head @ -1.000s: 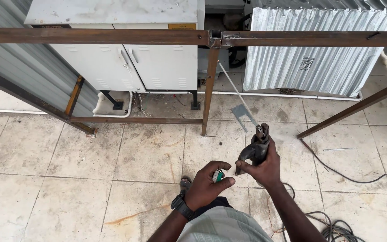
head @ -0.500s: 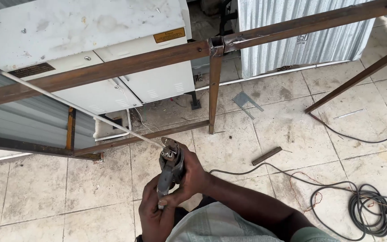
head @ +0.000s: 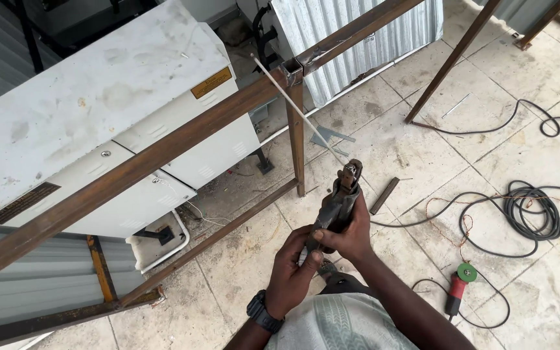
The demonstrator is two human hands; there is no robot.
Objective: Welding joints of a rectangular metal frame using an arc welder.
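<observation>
Both my hands grip a dark welding electrode holder [head: 343,194] in front of my chest. My right hand [head: 351,234] wraps its handle and my left hand [head: 294,272], with a black wristwatch, grips the handle's lower end. A long thin welding rod [head: 296,107] sticks out of the holder's jaws, pointing up-left toward the joint of a rusty steel frame [head: 293,74]. The frame's top bar [head: 131,172] runs diagonally and a vertical post [head: 297,146] drops from the joint to the tiled floor.
A white metal cabinet [head: 92,110] stands behind the frame at left. Black cable coils [head: 536,214] lie on the tiles at right. An angle grinder with a green disc [head: 460,285] lies near my right side. A short metal offcut [head: 384,196] lies beside the post. Corrugated sheet [head: 351,32] stands behind.
The view has swung right and tilted. The holder and rod now point up toward the frame joint, and both hands stay closed on the handle.
</observation>
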